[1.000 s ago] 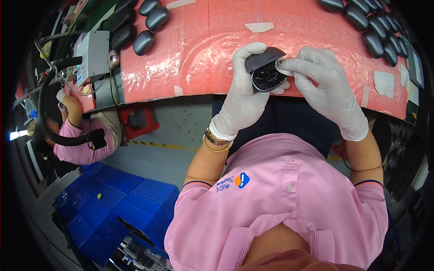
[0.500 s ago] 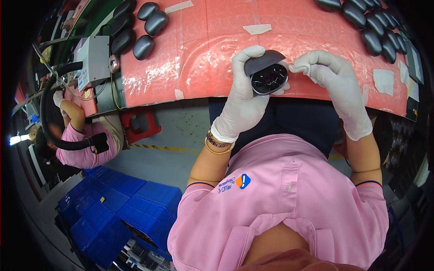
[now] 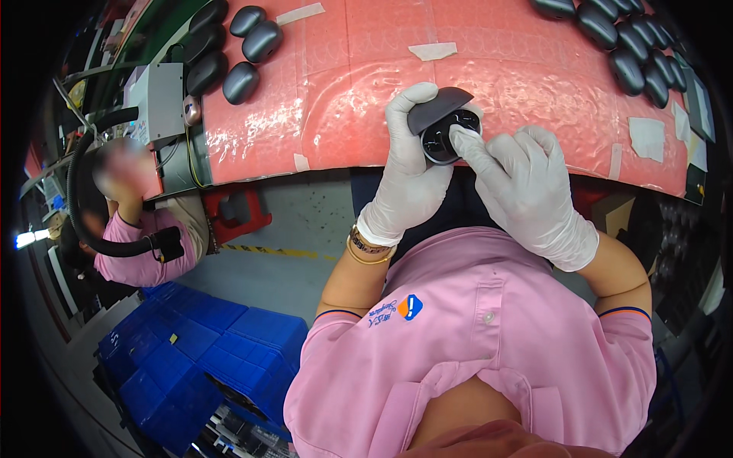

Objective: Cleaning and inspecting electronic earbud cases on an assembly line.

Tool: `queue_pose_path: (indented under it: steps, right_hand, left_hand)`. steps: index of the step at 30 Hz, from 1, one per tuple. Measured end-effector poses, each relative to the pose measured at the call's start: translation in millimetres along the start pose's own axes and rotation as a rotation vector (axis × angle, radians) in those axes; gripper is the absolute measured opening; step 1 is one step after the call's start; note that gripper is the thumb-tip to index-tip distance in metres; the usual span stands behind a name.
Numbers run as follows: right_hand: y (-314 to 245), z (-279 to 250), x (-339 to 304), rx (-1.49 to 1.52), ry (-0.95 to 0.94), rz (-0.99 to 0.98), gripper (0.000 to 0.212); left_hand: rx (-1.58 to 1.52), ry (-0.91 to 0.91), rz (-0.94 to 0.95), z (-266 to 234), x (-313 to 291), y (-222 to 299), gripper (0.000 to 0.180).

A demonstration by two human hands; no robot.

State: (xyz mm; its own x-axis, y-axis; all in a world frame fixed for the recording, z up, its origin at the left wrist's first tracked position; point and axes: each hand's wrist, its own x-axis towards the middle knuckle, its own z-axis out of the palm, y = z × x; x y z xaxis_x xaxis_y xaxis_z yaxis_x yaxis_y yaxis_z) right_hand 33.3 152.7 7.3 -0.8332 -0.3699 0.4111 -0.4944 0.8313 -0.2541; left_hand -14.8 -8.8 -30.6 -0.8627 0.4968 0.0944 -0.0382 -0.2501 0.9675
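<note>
My left hand (image 3: 413, 164), in a white glove, is closed around a dark grey earbud charging case (image 3: 440, 109) above the table's near edge. The case's lid stands raised, and its glossy black inside (image 3: 435, 143) faces me. My right hand (image 3: 522, 183), gloved in white too, reaches over from the right with its fingers curled. Its fingertips touch the inside of the case near the right rim and cover part of it. Whatever lies between those fingertips, if anything, is hidden.
Closed dark cases lie at the table's back left (image 3: 262, 41) and back right (image 3: 628, 72). Tape pieces (image 3: 433, 51) stick to the pink table covering (image 3: 359, 99). A grey box (image 3: 162, 99) with a black hose stands left, near another person (image 3: 145, 244). Blue crates (image 3: 206, 351) sit lower left.
My right hand has come in from the right and down, and its fingertips now meet the case's inside. The left hand and case have shifted slightly left. The other person's arm has moved.
</note>
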Motion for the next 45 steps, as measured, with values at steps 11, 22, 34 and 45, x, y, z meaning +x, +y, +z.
queue_pose_path:
  steps: [11, 22, 34, 45]
  right_hand:
    - [-12, 11, -4, 0.35, 0.065, 0.186, 0.053]
    - [-17, 9, 7, 0.662, 0.094, 0.217, 0.049]
    - [4, 1, 10, 0.318, 0.253, 0.096, 0.052]
    - [19, 2, 11, 0.565, 0.298, 0.385, 0.046]
  left_hand:
    - [0.019, -0.022, 0.042, -1, -2, -3, 0.075]
    - [0.404, -0.014, 0.136, 3, -6, 9, 0.075]
    - [-0.592, 0.152, -0.349, 14, -3, 35, 0.089]
    - [-1.001, 0.022, -0.323, 2, 0, 29, 0.066]
